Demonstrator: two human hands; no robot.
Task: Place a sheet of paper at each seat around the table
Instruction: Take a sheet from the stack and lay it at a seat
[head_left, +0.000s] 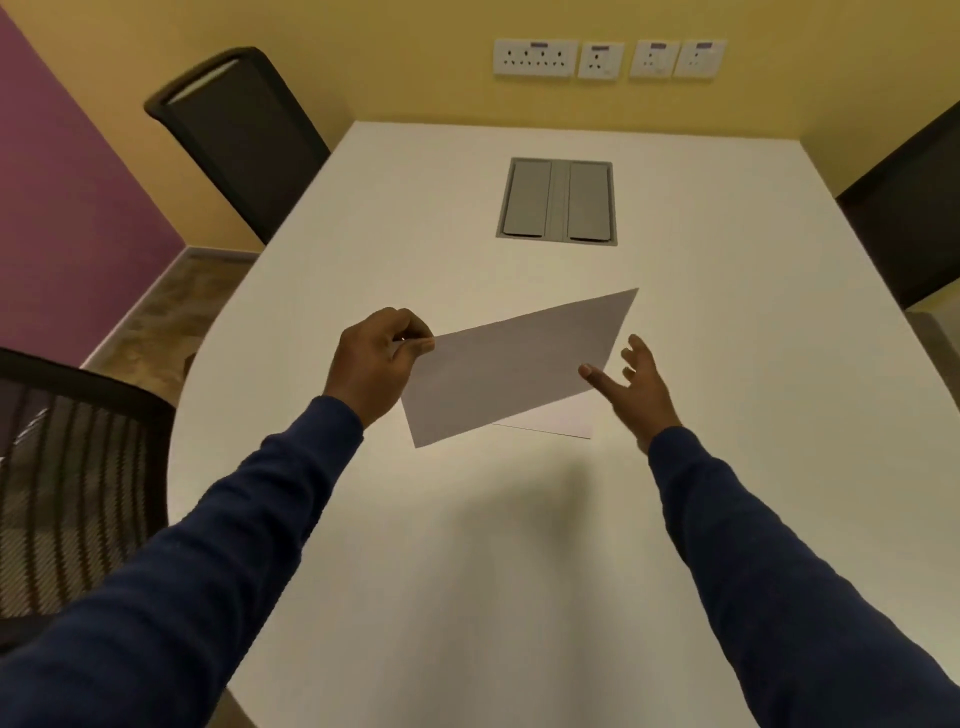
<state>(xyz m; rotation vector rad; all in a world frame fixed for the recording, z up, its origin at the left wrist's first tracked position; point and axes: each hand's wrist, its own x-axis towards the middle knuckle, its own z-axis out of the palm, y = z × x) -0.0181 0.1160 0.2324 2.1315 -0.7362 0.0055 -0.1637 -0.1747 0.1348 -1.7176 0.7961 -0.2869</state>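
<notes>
Our left hand pinches a sheet of paper above the table, long axis running toward two o'clock; our right hand, fingers spread, hovers beside its right edge.

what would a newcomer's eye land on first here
The sheet of paper stands out, held tilted above the middle of the white table, pinched at its corner by the left hand, with the right hand open beside its other end. Next comes the grey hatch set into the table further back.
</notes>
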